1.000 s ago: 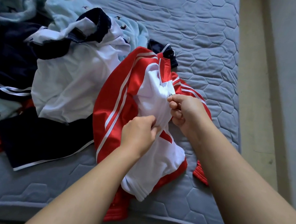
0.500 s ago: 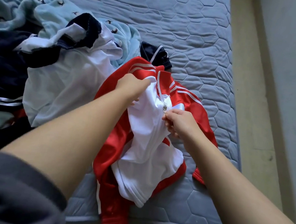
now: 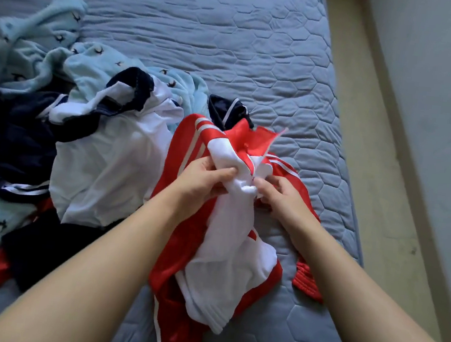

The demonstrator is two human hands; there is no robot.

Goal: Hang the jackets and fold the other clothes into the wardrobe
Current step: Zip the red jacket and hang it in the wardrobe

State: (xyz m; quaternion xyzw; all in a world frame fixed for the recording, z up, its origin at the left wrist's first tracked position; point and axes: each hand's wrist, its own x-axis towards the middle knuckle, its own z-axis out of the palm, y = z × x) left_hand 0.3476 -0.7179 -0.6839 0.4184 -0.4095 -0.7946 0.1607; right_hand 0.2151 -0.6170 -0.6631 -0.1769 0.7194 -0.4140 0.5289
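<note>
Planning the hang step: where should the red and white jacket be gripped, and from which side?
Probably the collar, from above at the far side. The red and white jacket lies crumpled on the mattress, hem nearest the person, collar raised at the far end. The left hand and right hand pinch the white front just below it.

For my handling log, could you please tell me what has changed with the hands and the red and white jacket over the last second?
The left hand went up to the collar, then came back and now grips the white front beside the right hand, which keeps holding the zip edge. The jacket now has its collar raised. The other clothes on the mattress lie unchanged.
</note>
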